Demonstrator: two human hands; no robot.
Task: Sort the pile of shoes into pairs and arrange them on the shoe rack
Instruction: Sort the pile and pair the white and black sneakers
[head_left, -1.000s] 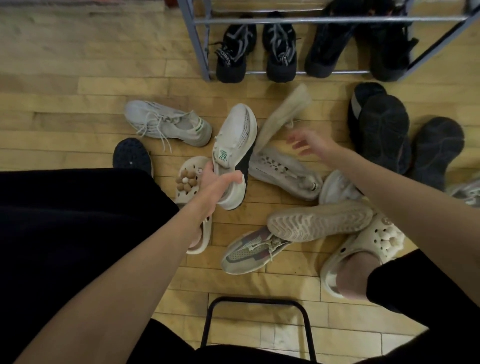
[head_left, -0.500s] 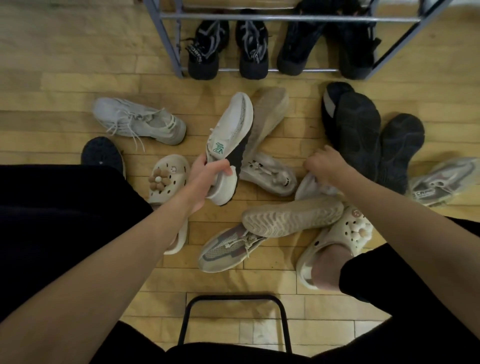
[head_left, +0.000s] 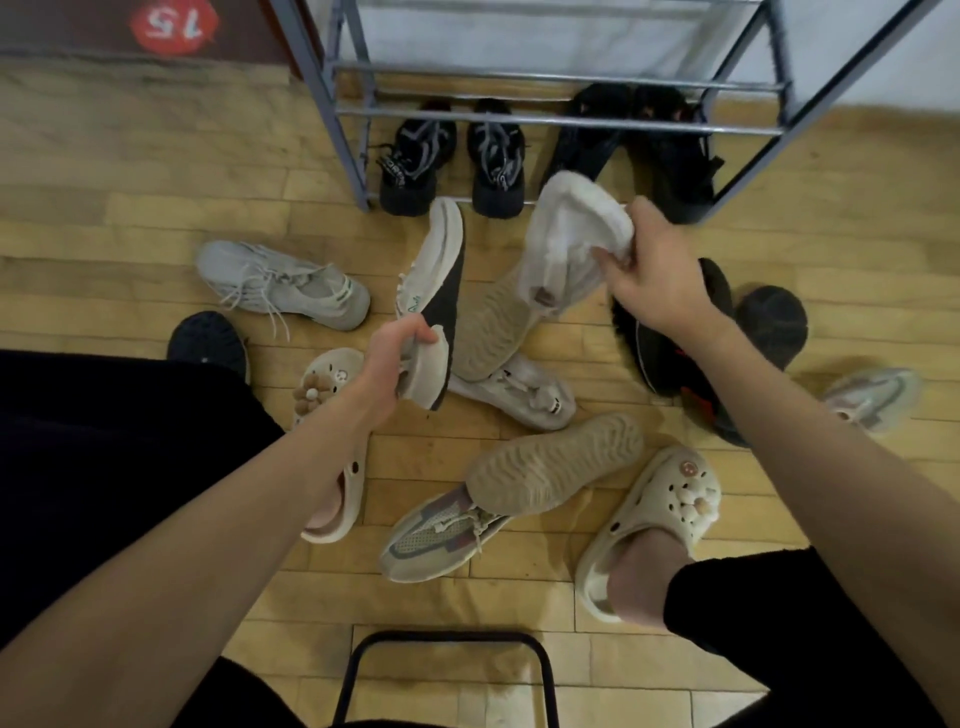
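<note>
Left hand (head_left: 387, 358) grips a smooth white sneaker (head_left: 434, 301) at its heel. Right hand (head_left: 657, 273) clamps a fuzzy white shoe (head_left: 563, 239). At 11 o'clock, a red label (head_left: 174, 23) shows inverted "15".

I see the shoe rack (head_left: 558, 122) at the far side of the floor (head_left: 130, 208), two pairs (head_left: 452, 161) side by side on its lowest level. Before it lies the pile (head_left: 519, 395). My left hand (head_left: 392, 358) holds one sneaker (head_left: 434, 291) left of centre; my right hand (head_left: 657, 275) holds another (head_left: 566, 239) to its right, above the pile. A laced sneaker (head_left: 283, 283) lies apart at left.
</note>
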